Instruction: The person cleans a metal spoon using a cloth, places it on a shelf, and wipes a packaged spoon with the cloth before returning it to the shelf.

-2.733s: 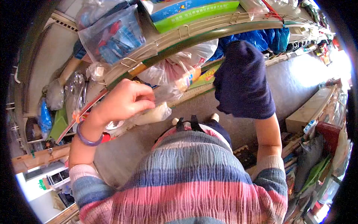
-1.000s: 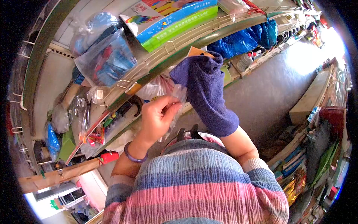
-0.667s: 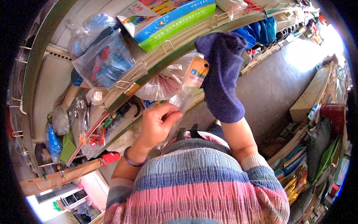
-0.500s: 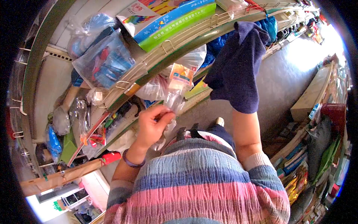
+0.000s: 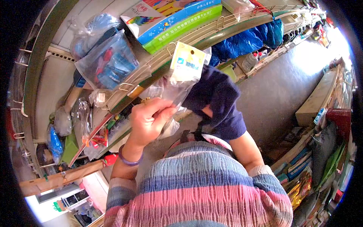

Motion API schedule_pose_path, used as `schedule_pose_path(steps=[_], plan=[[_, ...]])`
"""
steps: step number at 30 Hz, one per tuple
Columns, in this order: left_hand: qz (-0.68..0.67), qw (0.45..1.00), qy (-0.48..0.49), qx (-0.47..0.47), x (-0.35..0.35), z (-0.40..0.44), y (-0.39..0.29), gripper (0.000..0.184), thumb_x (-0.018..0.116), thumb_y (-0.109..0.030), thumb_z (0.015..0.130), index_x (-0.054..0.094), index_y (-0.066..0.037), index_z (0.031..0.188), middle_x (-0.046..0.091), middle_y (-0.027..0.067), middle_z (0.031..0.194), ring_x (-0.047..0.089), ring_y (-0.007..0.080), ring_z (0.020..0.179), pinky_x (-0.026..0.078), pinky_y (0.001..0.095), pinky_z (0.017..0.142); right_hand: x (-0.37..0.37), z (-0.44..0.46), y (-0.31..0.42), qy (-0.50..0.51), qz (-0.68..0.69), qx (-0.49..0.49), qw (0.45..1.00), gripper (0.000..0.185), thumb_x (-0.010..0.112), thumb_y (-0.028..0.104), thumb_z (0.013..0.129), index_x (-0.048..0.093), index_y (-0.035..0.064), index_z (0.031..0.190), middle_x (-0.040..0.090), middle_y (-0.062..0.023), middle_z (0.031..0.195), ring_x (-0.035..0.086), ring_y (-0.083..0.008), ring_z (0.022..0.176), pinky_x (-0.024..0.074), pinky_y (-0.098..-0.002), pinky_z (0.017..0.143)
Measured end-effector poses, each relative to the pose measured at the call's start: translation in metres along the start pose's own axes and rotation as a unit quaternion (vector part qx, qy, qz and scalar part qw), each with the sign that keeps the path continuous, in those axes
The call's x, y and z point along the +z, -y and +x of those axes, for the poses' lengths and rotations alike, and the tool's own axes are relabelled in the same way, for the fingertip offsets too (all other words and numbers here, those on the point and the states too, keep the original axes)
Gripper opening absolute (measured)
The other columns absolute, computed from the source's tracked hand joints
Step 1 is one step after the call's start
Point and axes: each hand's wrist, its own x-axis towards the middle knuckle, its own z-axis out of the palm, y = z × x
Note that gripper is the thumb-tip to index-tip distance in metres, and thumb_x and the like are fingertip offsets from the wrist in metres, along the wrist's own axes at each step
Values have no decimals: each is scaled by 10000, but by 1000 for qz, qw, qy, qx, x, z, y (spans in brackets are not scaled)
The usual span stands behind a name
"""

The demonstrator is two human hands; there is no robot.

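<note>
My left hand (image 5: 149,118), a bracelet on its wrist, pinches a clear plastic packet (image 5: 180,90) between thumb and fingers. At the packet's top is a pale printed card (image 5: 188,60) with a hole. A dark navy cloth piece (image 5: 223,98), tube-like at the wrist, covers my right hand (image 5: 207,110). Only a small patch of skin shows through a gap in it, so the fingers are hidden. The cloth's left side lies close behind the packet; whether they touch I cannot tell.
Along the left runs a shelf with a wire rail (image 5: 170,47), holding a colourful box (image 5: 170,22) and a bagged blue item (image 5: 113,64). Blue plastic (image 5: 242,41) and bottles (image 5: 250,60) sit lower down. More shelving with a pale carton (image 5: 317,94) lines the right side of the aisle.
My right hand, inside the navy cloth, has come down and left toward the packet. My left hand has lifted the packet slightly, and its card now shows a different printed face.
</note>
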Motion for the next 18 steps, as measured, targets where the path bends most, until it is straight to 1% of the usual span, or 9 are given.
schedule_pose_path(steps=[1,2,3,4,5,7,9,12,18], plan=[[11,1000,-1,16,4,2,0,92,671,-52,751,629,10,804,611,100,682,587,145,576,439,247,526,2,-4,8,39,-108,-27,993,476,694,136,672,537,-1,1100,552,-148,1124,538,-247,1031,428,-341,891],[9,1000,8,3,7,3,-1,87,666,-52,748,631,11,796,615,96,680,586,149,573,441,254,531,2,-11,18,83,-320,-118,936,437,653,126,682,545,2,1086,546,-174,1121,536,-268,1039,427,-356,896],[6,1000,17,-9,11,4,-1,82,661,-52,746,632,12,788,618,93,679,584,152,570,443,261,536,5,-14,23,98,-476,-204,850,401,613,117,692,554,5,1073,540,-200,1119,534,-290,1046,426,-371,900],[4,999,27,-22,13,4,0,78,656,-52,744,634,14,780,622,90,678,583,155,567,446,268,541,6,-11,20,99,-552,-252,789,370,573,108,703,563,8,1059,533,-226,1116,532,-312,1054,424,-386,904],[9,999,32,-29,15,3,1,74,654,-49,739,635,12,777,619,92,670,583,158,563,445,269,542,11,-5,17,87,-552,-251,791,351,545,111,712,570,23,1050,545,-210,1107,541,-310,1038,427,-389,901],[19,998,40,-40,17,1,4,67,650,-42,728,638,7,771,614,96,653,583,165,557,442,270,542,14,-7,13,66,-359,-45,930,298,541,98,732,582,47,1023,589,-156,1034,576,-262,967,453,-361,851],[22,997,45,-61,16,0,6,68,660,-42,721,636,4,764,607,94,636,579,162,558,434,269,536,16,-8,13,40,-175,93,979,242,545,97,755,592,64,989,620,-100,945,600,-212,890,472,-332,795],[14,997,42,-62,14,-1,9,70,668,-36,718,633,5,763,598,83,627,559,148,540,419,264,516,18,-3,21,3,-26,173,985,190,554,107,776,599,70,957,625,-64,869,601,-173,817,475,-306,731],[-10,994,50,-94,8,-1,7,67,667,-28,733,622,5,769,587,62,626,529,108,536,404,247,502,19,8,39,-54,51,209,975,131,563,120,806,606,72,921,615,-38,797,588,-137,722,469,-274,634]])
